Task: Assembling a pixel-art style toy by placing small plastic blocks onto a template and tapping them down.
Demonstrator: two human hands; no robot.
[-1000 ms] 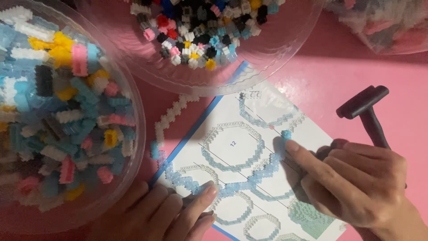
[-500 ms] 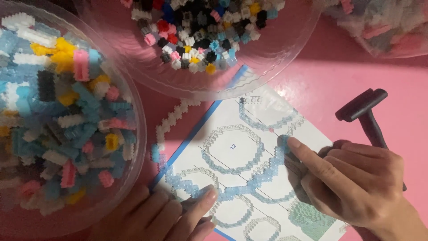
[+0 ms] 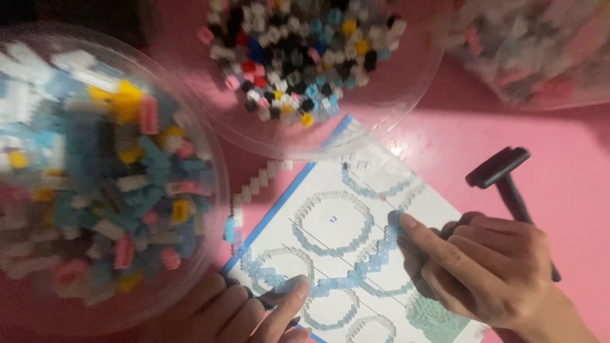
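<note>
A chain of small light-blue blocks lies curved across a printed instruction sheet on the pink table. My right hand presses its index fingertip on the chain's upper right end and has a black hammer-like tool tucked under the palm. My left hand rests at the sheet's lower left, its index fingertip on the chain's lower part. A short white block strip lies just left of the sheet.
A large clear bowl of blue, white, pink and yellow blocks fills the left. A second clear bowl with black, red, white and yellow blocks sits at top centre. A clear bag of blocks is at top right.
The view has shifted slightly. My right index finger slid a little down along the chain's upper end; my left hand stays at the lower part.
</note>
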